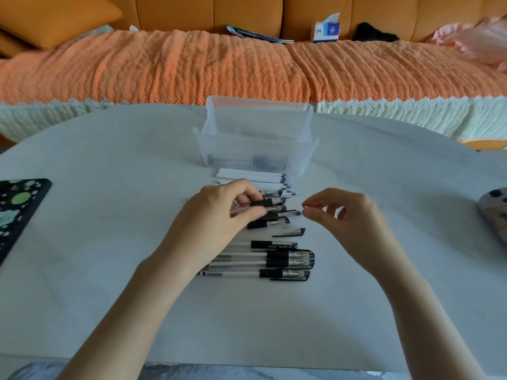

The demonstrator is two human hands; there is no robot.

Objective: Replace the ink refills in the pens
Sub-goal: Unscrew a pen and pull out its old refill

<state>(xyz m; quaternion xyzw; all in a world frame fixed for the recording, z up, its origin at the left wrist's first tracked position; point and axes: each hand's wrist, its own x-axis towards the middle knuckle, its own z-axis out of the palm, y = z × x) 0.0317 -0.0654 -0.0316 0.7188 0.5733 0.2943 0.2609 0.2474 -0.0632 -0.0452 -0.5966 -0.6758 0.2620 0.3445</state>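
Three capped pens (285, 261) lie nearest me, seemingly finished; my left hand (219, 215) pinches an uncapped pen (264, 204), right hand (340, 215) fingertips pressed together just beside its tip, refills (249, 175) waiting beyond.

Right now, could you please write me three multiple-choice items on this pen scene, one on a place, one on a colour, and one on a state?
1. Where do the white refills lie?
A. Inside the clear box
B. On the table just in front of the clear box
C. On the sofa

2. What colour are the grips of the pens lying nearest the person?
A. Black
B. Red
C. Green

3. What is the left hand doing?
A. Resting flat on the table
B. Holding the phone
C. Gripping a pen

Answers: 1 B, the refills are stacked against the box's near wall. 2 A, each grip band is black. 3 C, its fingers close around a pen's black grip; the right hand hovers pinched beside it.
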